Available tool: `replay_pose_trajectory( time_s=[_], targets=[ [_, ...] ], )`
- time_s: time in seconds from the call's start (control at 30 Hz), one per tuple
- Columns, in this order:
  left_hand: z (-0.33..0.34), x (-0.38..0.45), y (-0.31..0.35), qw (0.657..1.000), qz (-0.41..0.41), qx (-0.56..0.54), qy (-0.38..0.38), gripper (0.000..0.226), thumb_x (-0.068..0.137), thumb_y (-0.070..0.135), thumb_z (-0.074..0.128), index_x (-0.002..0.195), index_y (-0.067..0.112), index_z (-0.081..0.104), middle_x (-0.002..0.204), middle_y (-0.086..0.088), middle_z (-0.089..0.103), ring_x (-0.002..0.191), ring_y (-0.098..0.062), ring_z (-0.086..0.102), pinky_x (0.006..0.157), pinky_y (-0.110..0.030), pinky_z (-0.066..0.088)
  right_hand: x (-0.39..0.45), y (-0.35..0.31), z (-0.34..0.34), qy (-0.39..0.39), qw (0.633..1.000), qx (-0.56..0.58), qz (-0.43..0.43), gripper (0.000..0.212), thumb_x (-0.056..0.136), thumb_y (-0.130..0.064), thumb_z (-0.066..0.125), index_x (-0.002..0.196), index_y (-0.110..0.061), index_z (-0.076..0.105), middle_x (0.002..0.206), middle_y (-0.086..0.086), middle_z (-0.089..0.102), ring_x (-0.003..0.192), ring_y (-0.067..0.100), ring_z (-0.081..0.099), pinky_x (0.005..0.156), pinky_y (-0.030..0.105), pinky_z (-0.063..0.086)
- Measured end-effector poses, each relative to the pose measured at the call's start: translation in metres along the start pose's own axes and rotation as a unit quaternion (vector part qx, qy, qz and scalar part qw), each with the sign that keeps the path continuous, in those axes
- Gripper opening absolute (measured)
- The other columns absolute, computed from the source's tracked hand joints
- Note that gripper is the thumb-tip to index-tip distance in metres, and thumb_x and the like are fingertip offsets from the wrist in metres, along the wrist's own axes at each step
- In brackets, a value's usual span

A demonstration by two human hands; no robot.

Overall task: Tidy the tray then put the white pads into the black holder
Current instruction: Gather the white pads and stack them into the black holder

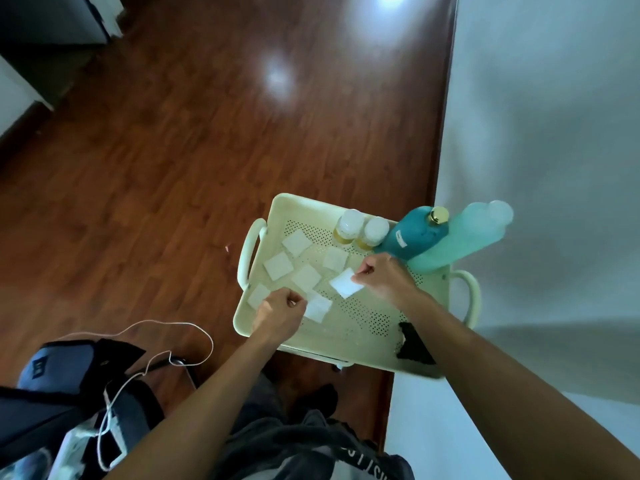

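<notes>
A pale yellow perforated tray [349, 337] with handles holds several square white pads scattered over its left half. My right hand [381, 275] pinches the edge of one white pad [343, 284], lifting it slightly off the tray. My left hand [280, 311] pinches the corner of another white pad [318, 308] near the tray's front left. Other loose pads [296, 242] lie flat behind them. The black holder [414, 344] lies at the tray's front right, partly hidden under my right forearm.
Two small white-capped jars [351, 225] stand at the tray's back edge. A teal bottle with a gold cap [415, 233] and a light green bottle [464, 237] lean at the back right. A white surface lies right; a bag and white cord [166, 341] sit left on the wooden floor.
</notes>
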State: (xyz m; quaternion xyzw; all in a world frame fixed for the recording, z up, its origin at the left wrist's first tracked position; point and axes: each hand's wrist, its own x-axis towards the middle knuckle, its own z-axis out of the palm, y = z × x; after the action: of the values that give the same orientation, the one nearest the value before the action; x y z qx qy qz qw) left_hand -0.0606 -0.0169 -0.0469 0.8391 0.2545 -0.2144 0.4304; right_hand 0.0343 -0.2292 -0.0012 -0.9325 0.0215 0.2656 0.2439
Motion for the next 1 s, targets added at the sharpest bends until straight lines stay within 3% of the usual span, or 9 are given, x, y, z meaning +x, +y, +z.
replay_pose_trajectory(
  time_s=[0.1, 0.27, 0.4, 0.63, 1.0],
  targets=[
    [0.006, -0.008, 0.011, 0.999, 0.016, -0.037, 0.003, 0.013, 0.086, 0.040, 0.068, 0.079, 0.030, 0.066, 0.077, 0.011, 0.067, 0.073, -0.011, 0.064, 0.060, -0.026, 0.045, -0.018, 0.011, -0.025, 0.020, 0.999, 0.026, -0.011, 0.012, 0.083, -0.031, 0.079, 0.086, -0.022, 0.072, 0.080, -0.009, 0.071, 0.073, 0.009, 0.067, 0.060, 0.023, 0.049],
    [0.019, -0.022, 0.030, 0.995, 0.025, -0.099, 0.008, 0.012, 0.086, 0.037, 0.072, 0.084, 0.026, 0.071, 0.078, 0.007, 0.071, 0.072, -0.013, 0.066, 0.065, -0.027, 0.053, -0.060, 0.037, -0.065, 0.077, 0.990, 0.119, 0.000, 0.015, 0.083, -0.033, 0.078, 0.077, -0.021, 0.073, 0.062, -0.014, 0.066, 0.052, -0.001, 0.057, 0.051, 0.023, 0.045],
    [0.030, -0.036, 0.046, 0.985, 0.039, -0.167, 0.002, 0.010, 0.087, 0.027, 0.075, 0.082, 0.020, 0.072, 0.071, 0.007, 0.068, 0.054, 0.001, 0.058, 0.042, -0.009, 0.040, -0.100, 0.065, -0.090, 0.089, 0.973, 0.213, 0.026, 0.018, 0.087, -0.028, 0.077, 0.077, -0.013, 0.072, 0.052, -0.011, 0.058, 0.041, 0.001, 0.047, 0.041, 0.020, 0.042],
    [0.050, -0.052, 0.062, 0.975, 0.029, -0.216, -0.041, 0.010, 0.089, 0.026, 0.075, 0.087, 0.017, 0.072, 0.057, 0.011, 0.056, 0.054, -0.006, 0.047, 0.050, -0.022, 0.037, -0.153, 0.124, -0.102, 0.101, 0.947, 0.295, 0.077, 0.017, 0.089, -0.028, 0.075, 0.085, -0.012, 0.075, 0.046, -0.012, 0.054, 0.044, 0.008, 0.048, 0.047, 0.028, 0.043],
    [0.067, -0.067, 0.075, 0.971, 0.026, -0.224, -0.082, 0.016, 0.089, 0.028, 0.074, 0.093, 0.012, 0.073, 0.050, 0.010, 0.048, 0.047, -0.010, 0.037, 0.044, -0.023, 0.032, -0.167, 0.151, -0.065, 0.090, 0.955, 0.256, 0.122, 0.018, 0.093, -0.034, 0.069, 0.087, -0.017, 0.070, 0.081, 0.001, 0.068, 0.062, 0.012, 0.059, 0.045, 0.019, 0.045]
  ],
)
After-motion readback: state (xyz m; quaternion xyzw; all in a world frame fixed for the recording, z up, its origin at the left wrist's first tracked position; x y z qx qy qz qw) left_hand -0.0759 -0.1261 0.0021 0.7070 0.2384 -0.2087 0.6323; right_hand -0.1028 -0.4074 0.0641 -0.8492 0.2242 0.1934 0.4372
